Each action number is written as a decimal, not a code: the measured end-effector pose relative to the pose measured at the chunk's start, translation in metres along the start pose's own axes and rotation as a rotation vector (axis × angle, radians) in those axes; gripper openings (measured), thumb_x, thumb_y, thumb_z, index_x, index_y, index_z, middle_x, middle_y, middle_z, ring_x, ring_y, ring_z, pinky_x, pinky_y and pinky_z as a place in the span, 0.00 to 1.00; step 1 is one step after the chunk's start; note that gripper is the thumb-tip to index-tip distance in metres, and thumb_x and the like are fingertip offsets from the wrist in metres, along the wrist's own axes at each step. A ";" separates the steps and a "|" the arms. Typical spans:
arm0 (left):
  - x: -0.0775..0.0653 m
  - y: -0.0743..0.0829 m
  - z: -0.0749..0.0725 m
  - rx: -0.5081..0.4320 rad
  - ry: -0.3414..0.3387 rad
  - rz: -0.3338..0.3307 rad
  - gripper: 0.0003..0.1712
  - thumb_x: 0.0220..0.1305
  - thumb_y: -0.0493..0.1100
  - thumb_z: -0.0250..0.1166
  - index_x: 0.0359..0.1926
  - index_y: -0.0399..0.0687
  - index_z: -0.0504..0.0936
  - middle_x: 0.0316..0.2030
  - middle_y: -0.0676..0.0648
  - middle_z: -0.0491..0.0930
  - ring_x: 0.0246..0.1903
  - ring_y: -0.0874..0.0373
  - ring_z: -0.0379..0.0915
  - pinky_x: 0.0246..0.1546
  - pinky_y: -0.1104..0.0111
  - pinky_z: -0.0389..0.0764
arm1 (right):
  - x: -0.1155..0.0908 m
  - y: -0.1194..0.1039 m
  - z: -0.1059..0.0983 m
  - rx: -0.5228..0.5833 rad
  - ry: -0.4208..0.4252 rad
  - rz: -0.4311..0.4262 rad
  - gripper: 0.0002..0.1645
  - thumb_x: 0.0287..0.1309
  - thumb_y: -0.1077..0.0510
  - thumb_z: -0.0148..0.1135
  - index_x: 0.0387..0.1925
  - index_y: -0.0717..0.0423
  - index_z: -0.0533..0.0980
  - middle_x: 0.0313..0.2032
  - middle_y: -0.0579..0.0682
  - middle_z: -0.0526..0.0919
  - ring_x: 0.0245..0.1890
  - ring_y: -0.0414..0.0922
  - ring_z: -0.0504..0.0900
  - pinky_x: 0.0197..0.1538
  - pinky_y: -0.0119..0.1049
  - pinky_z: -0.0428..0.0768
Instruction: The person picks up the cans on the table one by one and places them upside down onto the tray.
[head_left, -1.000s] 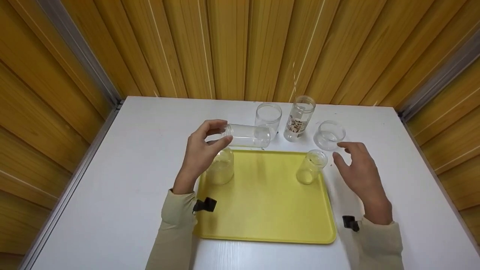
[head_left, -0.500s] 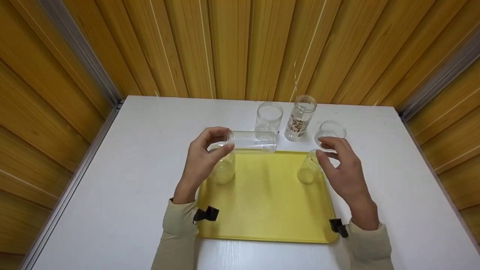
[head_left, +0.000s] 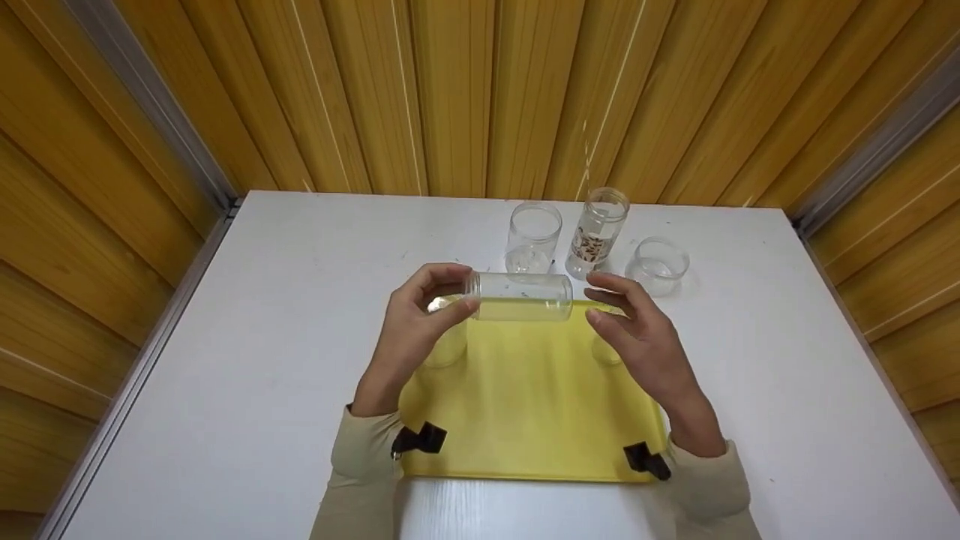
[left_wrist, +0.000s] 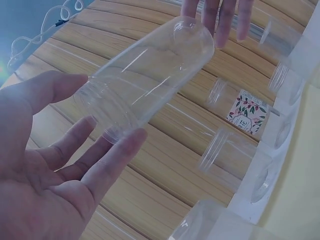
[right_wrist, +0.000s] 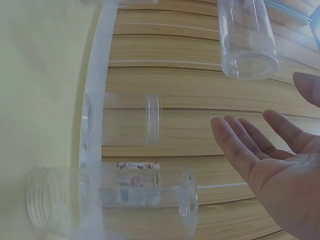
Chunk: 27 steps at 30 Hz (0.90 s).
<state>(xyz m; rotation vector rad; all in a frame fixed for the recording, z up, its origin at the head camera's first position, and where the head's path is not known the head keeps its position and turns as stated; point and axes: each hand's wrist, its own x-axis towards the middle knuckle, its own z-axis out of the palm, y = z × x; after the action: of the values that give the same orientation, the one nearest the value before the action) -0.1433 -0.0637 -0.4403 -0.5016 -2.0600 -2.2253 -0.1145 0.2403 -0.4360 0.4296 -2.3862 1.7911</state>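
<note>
My left hand (head_left: 424, 322) grips a clear plastic jar (head_left: 521, 296) by its threaded neck, thumb on one side and fingers on the other. The jar lies sideways in the air over the yellow tray (head_left: 525, 420), its base pointing right. Just off that base, my right hand (head_left: 637, 334) holds nothing, its fingers bent loosely and spread from the thumb. In the right wrist view a gap shows between the right fingers (right_wrist: 235, 145) and the jar's base (right_wrist: 250, 65). Another clear jar (head_left: 448, 349) stands on the tray behind my left hand, and one more (head_left: 606, 349) is mostly hidden behind my right hand.
Behind the tray on the white table (head_left: 255, 337) stand a wide clear jar (head_left: 534, 232), a tall jar with a printed label (head_left: 591, 244) and a low clear jar (head_left: 658, 266). Wood-patterned panels (head_left: 450, 97) close off the back and both sides.
My right hand has moved left, from beside the low jar to near the held jar's base. My left hand has brought its jar slightly right and toward me.
</note>
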 end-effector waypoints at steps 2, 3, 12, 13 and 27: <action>-0.001 0.001 0.001 -0.005 -0.010 -0.006 0.22 0.67 0.34 0.72 0.60 0.36 0.80 0.56 0.42 0.81 0.57 0.47 0.78 0.56 0.61 0.81 | 0.001 -0.002 0.004 0.044 0.003 0.004 0.29 0.74 0.66 0.62 0.73 0.60 0.70 0.70 0.54 0.73 0.68 0.50 0.76 0.62 0.34 0.79; -0.001 0.001 0.002 -0.004 -0.016 -0.008 0.22 0.67 0.34 0.72 0.60 0.36 0.80 0.56 0.42 0.81 0.57 0.48 0.78 0.57 0.61 0.80 | 0.001 -0.003 0.006 0.068 0.005 0.002 0.29 0.74 0.66 0.62 0.73 0.61 0.70 0.70 0.54 0.73 0.68 0.51 0.76 0.63 0.35 0.79; -0.001 -0.001 0.006 -0.025 -0.059 -0.010 0.22 0.68 0.37 0.72 0.60 0.36 0.80 0.56 0.42 0.81 0.56 0.47 0.79 0.61 0.58 0.78 | 0.003 -0.005 0.014 0.164 -0.039 -0.015 0.31 0.70 0.71 0.63 0.72 0.65 0.70 0.69 0.60 0.74 0.65 0.56 0.76 0.61 0.37 0.81; -0.001 -0.001 0.006 -0.029 -0.062 -0.011 0.22 0.68 0.37 0.72 0.60 0.36 0.80 0.56 0.42 0.81 0.56 0.47 0.78 0.61 0.58 0.78 | 0.003 -0.005 0.014 0.164 -0.041 -0.021 0.31 0.70 0.71 0.63 0.72 0.65 0.71 0.68 0.60 0.75 0.64 0.56 0.76 0.61 0.37 0.81; -0.003 -0.001 0.009 -0.038 -0.092 -0.038 0.21 0.68 0.36 0.72 0.60 0.36 0.80 0.57 0.42 0.81 0.58 0.47 0.78 0.61 0.55 0.79 | 0.003 -0.005 0.015 0.232 -0.043 -0.065 0.27 0.65 0.75 0.66 0.65 0.71 0.73 0.63 0.61 0.78 0.62 0.60 0.78 0.58 0.39 0.83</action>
<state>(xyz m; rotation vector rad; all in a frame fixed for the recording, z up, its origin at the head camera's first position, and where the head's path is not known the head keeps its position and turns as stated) -0.1391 -0.0548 -0.4420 -0.5834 -2.0910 -2.3084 -0.1150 0.2240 -0.4352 0.5697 -2.1706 2.0569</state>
